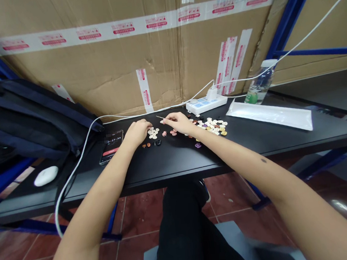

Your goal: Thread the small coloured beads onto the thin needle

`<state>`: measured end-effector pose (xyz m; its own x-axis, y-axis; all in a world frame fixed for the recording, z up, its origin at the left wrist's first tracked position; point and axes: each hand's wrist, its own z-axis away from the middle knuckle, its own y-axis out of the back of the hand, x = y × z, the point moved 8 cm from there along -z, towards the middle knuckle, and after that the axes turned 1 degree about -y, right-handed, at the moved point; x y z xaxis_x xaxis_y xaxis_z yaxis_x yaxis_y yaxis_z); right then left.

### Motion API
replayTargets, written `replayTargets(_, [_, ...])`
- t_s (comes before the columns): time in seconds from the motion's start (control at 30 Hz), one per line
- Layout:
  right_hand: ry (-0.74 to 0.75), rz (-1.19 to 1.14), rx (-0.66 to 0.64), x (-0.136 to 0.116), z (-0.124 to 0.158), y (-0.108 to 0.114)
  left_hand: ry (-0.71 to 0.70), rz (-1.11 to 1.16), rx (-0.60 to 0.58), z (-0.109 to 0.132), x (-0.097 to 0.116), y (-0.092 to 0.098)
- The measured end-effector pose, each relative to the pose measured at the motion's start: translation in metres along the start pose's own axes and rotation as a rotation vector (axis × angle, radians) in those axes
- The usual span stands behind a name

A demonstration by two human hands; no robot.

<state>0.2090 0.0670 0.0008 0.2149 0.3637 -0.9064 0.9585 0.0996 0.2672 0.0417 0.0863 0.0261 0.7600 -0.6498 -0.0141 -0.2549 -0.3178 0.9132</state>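
My left hand (138, 132) rests on the black table, fingers bent together at the edge of a small group of white button-like pieces (153, 132); anything between the fingertips is hidden. Pinched in my right hand (177, 122) is a thin, pointed, light-coloured stick (159, 117) that points left, and a small pale piece (161, 121) shows by its fingertips. Pink pieces (173, 133) lie just below this hand. Nearer me are orange-brown pieces (148, 145) and black pieces (158, 143). A mixed pile (213, 126), mostly white, spreads beside my right wrist, with a purple piece (197, 145) in front.
A phone (113, 146), a white mouse-shaped object (46, 176) and a dark backpack (28, 119) are on the left. Behind the pile stands a power strip (207, 104) with a white cable. A white packet (270, 114) and a bottle (261, 82) are on the right. Cardboard (104, 79) walls the back.
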Motion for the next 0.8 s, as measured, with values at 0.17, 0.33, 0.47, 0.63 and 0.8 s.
replayTargets(0.17, [0.090,0.142,0.046,-0.008,-0.001,0.006,0.108,0.376,0.136,0.000,-0.004,0.006])
replayTargets(0.33, [0.122,0.273,0.162,-0.014,0.000,0.016,0.196,0.927,0.150,-0.003,0.002,0.000])
replayTargets(0.47, [0.107,0.302,0.185,-0.015,0.002,0.018,0.103,1.128,0.112,-0.002,0.023,0.006])
replayTargets(0.63, [0.087,0.319,0.189,-0.017,0.005,0.017,0.040,1.164,0.099,0.001,0.036,0.015])
replayTargets(0.8, [0.059,0.408,0.191,-0.019,0.008,0.018,0.030,1.204,0.081,0.004,0.043,0.020])
